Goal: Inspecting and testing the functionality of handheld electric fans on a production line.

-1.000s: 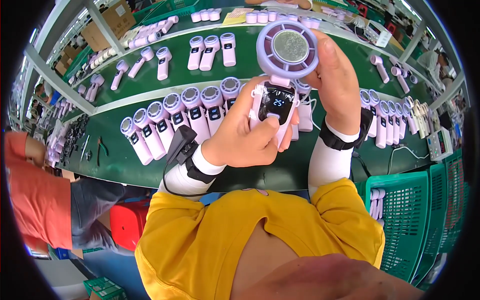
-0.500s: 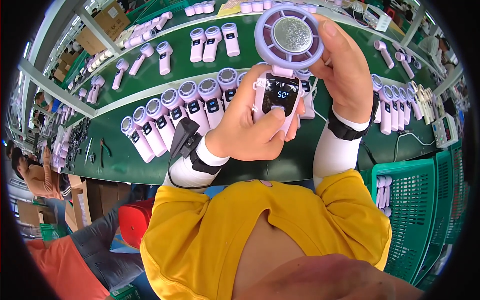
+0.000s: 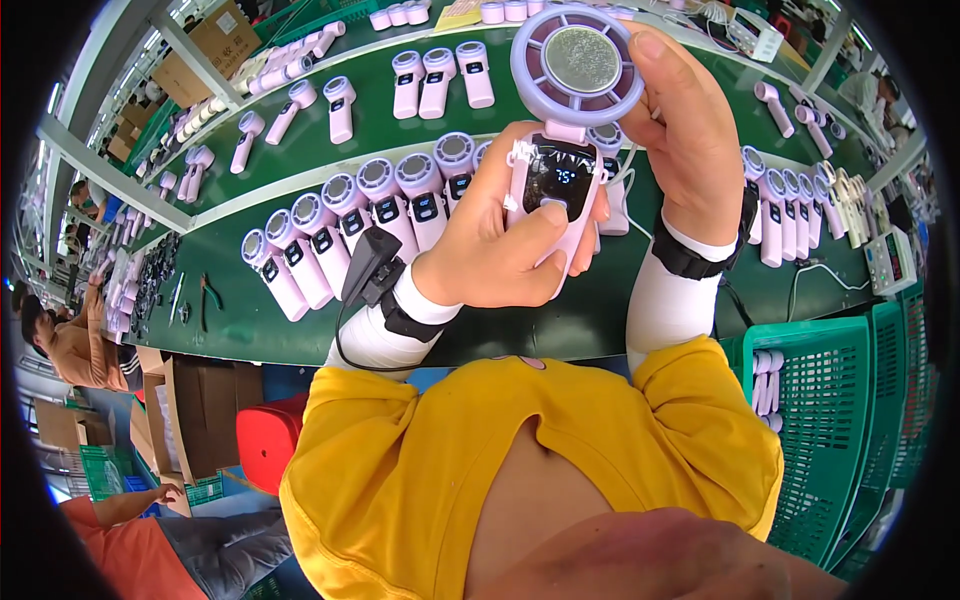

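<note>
A pale lilac handheld fan point(image 3: 563, 132) is held up in front of me, its round head tilted up at the top. My left hand point(image 3: 490, 250) wraps around the handle, with the thumb on or just below the button under the lit black display. My right hand point(image 3: 692, 130) is at the right side of the fan head, thumb near the rim and fingers partly hidden behind it; it appears to grip the rim. Past my left hand, a row of similar fans point(image 3: 344, 192) leans along the bench, several with lit displays.
The green bench point(image 3: 230, 330) carries pliers point(image 3: 209, 292) at the left and more fans at the right beside a small meter box point(image 3: 889, 262). Fans stand on a green strip behind a pale rail. Green crates point(image 3: 805, 430) are at lower right, a red stool point(image 3: 268, 447) at lower left.
The held fan's lit display now reads differently, and my left thumb has shifted slightly. Fans on the far green strip have moved a little right. A person in orange at lower left has shifted.
</note>
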